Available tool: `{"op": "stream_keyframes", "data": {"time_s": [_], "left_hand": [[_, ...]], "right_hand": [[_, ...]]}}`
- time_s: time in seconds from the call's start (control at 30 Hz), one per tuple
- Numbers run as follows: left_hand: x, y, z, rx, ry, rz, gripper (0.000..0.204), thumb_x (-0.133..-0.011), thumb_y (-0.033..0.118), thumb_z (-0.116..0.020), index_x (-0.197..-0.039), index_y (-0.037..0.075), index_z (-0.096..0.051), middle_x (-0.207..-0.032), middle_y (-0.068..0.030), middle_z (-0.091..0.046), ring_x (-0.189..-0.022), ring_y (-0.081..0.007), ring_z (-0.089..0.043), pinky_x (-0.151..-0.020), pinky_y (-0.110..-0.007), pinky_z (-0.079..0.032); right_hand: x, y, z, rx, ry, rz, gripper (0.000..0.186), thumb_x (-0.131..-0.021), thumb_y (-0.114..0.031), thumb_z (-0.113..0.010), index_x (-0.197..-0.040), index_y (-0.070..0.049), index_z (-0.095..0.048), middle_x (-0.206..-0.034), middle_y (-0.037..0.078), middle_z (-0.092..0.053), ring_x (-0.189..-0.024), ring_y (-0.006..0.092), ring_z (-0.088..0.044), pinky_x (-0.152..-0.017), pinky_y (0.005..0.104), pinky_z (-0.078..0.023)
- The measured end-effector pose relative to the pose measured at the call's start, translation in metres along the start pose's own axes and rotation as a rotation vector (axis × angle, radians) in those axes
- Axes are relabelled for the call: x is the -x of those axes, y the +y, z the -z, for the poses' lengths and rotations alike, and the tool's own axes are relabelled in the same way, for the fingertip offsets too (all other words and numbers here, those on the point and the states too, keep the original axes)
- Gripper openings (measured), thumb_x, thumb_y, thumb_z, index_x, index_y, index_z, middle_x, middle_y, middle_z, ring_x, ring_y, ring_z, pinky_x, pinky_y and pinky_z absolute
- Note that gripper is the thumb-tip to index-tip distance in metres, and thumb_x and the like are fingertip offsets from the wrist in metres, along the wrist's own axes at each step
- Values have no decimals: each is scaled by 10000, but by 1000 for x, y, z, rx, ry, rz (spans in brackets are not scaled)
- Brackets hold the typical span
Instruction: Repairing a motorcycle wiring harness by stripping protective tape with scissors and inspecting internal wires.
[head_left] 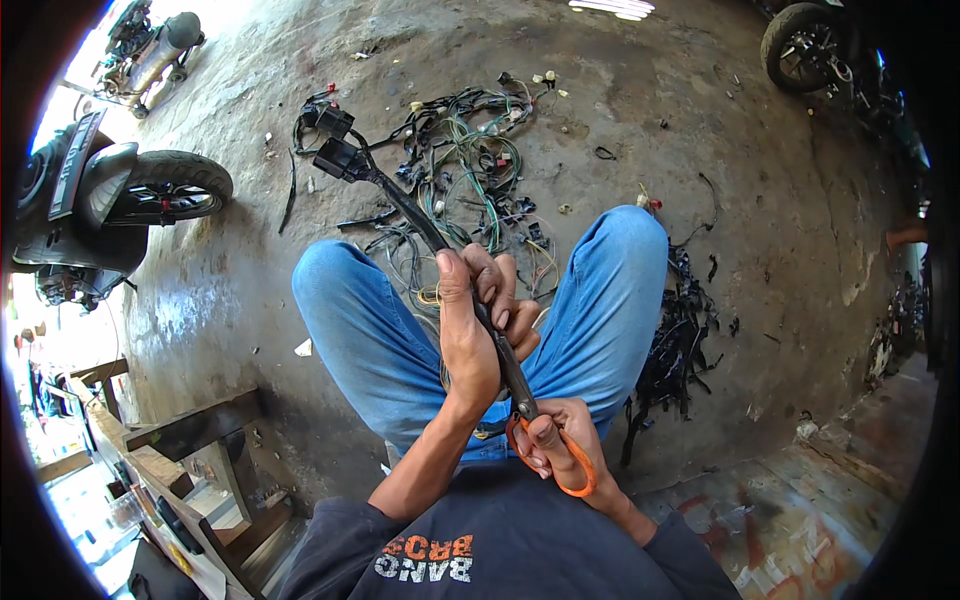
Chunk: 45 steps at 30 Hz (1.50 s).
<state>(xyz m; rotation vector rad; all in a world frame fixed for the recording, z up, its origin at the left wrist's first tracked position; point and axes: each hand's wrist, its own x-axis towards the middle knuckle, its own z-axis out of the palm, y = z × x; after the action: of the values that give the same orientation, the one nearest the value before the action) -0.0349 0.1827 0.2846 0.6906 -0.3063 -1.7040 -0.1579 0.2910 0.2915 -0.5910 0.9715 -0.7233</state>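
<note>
My left hand [478, 325] is closed around a black taped wiring harness [412, 208] held above my lap. Two black connectors [342, 158] sit at the harness's far end. In my right hand [560, 445] is a pair of orange-handled scissors [582, 475], with thumb and fingers through the loops. Their dark blades [514, 378] point up along the harness, close under my left fingers. Whether the blades touch the tape is hard to make out. Beyond my knees, a tangle of loose wires [470, 165] with green, black and white strands lies on the floor.
A heap of black tape scraps [680, 345] lies right of my right knee. On the left stands a motorcycle with its wheel [175, 188] turned toward me. Another wheel [800, 48] shows at the far right. A wooden frame [195, 425] stands at the lower left.
</note>
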Motion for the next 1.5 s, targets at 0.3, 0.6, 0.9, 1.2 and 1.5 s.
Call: {"op": "stream_keyframes", "data": {"time_s": [0.3, 0.6, 0.9, 1.2, 1.5], "left_hand": [[-1, 1, 7, -124, -14, -7, 524, -1015, 641, -339, -807, 160, -315, -632, 28, -295, -416, -54, -178, -341, -234, -129], [-2, -15, 19, -55, -106, -121, 596, -1020, 646, -255, -815, 94, -351, -614, -42, -358, -389, -180, -355, -322, -300, -327], [30, -39, 20, -210, 59, 113, 563, -1050, 587, -280, -875, 70, -420, -659, -18, -414, -473, -110, -402, -427, -251, -362], [30, -76, 37, -500, 130, 206, 573, -1059, 573, -286, -857, 71, -473, -697, 16, -368, -520, -63, -311, -468, -241, -265], [32, -87, 66, -747, 136, 180, 640, -1057, 588, -266, -777, 63, -502, -622, 26, -379, -527, -74, -334, -491, -251, -292]], "right_hand": [[0, -2, -6, -8, 53, -24, 557, -875, -566, -704, -748, -31, -615, -601, -16, -527, -447, 27, -451, -384, 195, -338], [3, 0, -7, 8, 71, -79, 579, -892, -570, -679, -699, -33, -577, -577, -6, -515, -428, 39, -457, -374, 199, -346], [10, 4, 4, 11, 122, -29, 662, -919, -629, -590, -649, -27, -542, -523, 8, -484, -393, 61, -450, -372, 204, -344], [13, 30, 10, -67, 296, 35, 583, -992, -528, -545, -683, -33, -526, -535, -5, -438, -407, 61, -425, -387, 209, -338], [1, 34, 6, -44, 402, -65, 611, -998, -520, -542, -624, -37, -512, -490, -13, -412, -390, 63, -409, -371, 227, -317]]}}
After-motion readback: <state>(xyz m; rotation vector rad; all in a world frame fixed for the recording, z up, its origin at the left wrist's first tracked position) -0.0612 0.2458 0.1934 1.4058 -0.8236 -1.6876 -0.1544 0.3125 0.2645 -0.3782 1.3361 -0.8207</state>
